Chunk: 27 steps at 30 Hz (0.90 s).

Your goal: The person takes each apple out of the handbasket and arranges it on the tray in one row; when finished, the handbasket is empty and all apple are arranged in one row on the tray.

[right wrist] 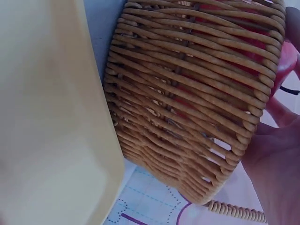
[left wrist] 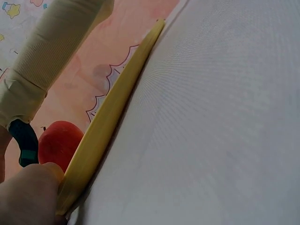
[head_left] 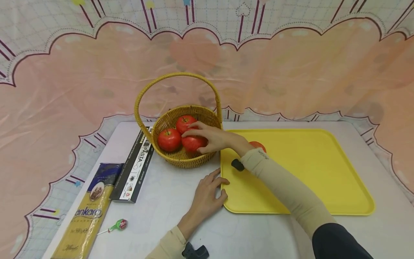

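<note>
My right hand (head_left: 213, 138) reaches into a woven basket (head_left: 189, 163) with a tall looped handle, its fingers and thumb round a red apple (head_left: 191, 144). Two other red apples, one on the left (head_left: 169, 140) and one behind (head_left: 185, 123), lie in the basket beside it. In the right wrist view the woven side (right wrist: 187, 93) hides most of the fruit. My left hand (head_left: 207, 192) rests at the left edge of a yellow tray (head_left: 307, 172), fingers loosely bent and touching the rim. Another red apple (head_left: 258, 145) sits on the tray, partly hidden by my right forearm.
Left of the basket lie a black-and-white pasta box (head_left: 134, 169) and a yellow and blue pasta packet (head_left: 88, 212). Near them is a lollipop (head_left: 121, 225) in a green and red wrapper. A patterned cloth (head_left: 291, 72) hangs behind the white table (head_left: 161, 201).
</note>
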Available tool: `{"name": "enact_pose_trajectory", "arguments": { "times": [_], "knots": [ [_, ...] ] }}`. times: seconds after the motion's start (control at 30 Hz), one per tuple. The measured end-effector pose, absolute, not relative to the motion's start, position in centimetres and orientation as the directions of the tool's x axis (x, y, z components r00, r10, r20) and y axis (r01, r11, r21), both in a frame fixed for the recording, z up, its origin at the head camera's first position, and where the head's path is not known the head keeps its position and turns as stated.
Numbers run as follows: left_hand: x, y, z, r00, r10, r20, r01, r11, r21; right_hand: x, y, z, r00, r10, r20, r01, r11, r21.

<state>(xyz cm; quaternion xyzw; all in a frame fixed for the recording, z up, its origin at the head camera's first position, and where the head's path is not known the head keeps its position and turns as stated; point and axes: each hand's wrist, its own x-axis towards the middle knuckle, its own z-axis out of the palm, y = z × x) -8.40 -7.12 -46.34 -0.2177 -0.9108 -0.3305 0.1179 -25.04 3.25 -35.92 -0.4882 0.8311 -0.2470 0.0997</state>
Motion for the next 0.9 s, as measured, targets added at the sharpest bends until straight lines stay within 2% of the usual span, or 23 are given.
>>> {"name": "enact_pose_trajectory", "arguments": {
  "times": [0.4,0.9],
  "knots": [
    [-8.4,-7.1,-46.2,-0.882,0.318,0.347,0.467,0.686,0.558,-24.6,4.1,-35.8,-0.54,-0.83,0.139,-0.708,0.358,-0.609],
    [-8.4,-7.1,-46.1,-0.887,0.313,0.339,0.458,0.68,0.572,-24.5,5.8,-36.2,-0.594,-0.773,0.223,-0.677,0.331,-0.657]
  ]
}}
